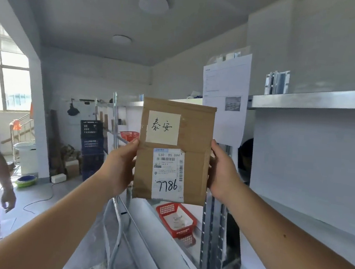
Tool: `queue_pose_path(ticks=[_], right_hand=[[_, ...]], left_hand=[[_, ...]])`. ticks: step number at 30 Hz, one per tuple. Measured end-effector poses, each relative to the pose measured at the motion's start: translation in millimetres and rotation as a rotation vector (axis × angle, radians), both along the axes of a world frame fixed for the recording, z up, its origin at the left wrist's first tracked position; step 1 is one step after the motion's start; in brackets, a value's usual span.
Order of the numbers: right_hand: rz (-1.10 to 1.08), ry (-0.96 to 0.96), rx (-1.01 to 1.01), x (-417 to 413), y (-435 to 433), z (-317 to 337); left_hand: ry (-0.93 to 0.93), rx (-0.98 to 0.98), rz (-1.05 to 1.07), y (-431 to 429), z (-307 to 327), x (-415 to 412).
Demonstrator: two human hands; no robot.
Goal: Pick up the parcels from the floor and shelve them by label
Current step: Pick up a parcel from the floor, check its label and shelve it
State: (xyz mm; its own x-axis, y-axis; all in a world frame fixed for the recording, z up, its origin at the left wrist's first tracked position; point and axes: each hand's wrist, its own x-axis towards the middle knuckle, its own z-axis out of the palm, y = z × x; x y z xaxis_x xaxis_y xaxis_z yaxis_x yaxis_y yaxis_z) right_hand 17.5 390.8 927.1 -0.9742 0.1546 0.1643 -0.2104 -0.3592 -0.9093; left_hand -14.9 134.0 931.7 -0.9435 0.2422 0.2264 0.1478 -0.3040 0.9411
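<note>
From the head camera, the parcel [174, 151] is up at eye level, upright and face-on, likely so its labels can be read before choosing a shelf. The left hand [119, 167] pinches its left edge, the right hand [222, 175] clamps the right edge, with the handwritten label [163, 127] between the fingers. The shelf [316, 101] waits just right of the right-hand fingers.
</note>
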Motion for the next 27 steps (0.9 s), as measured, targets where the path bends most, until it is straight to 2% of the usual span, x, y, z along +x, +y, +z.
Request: queue_pose_path(ticks=[16,19,27], right_hand=[[-0.471,0.038,-0.061,127.6,48.2,-0.2],[-0.558,0.027,-0.064,159.9,58.5,-2.2],[-0.779,0.014,-0.060,254.6,90.3,0.2]], left_hand=[[0.060,-0.131,-0.471,86.8,1.9,15.7],[0.020,-0.130,-0.565,111.6,-2.8,28.7],[0.070,-0.092,-0.813,186.3,0.4,76.2]])
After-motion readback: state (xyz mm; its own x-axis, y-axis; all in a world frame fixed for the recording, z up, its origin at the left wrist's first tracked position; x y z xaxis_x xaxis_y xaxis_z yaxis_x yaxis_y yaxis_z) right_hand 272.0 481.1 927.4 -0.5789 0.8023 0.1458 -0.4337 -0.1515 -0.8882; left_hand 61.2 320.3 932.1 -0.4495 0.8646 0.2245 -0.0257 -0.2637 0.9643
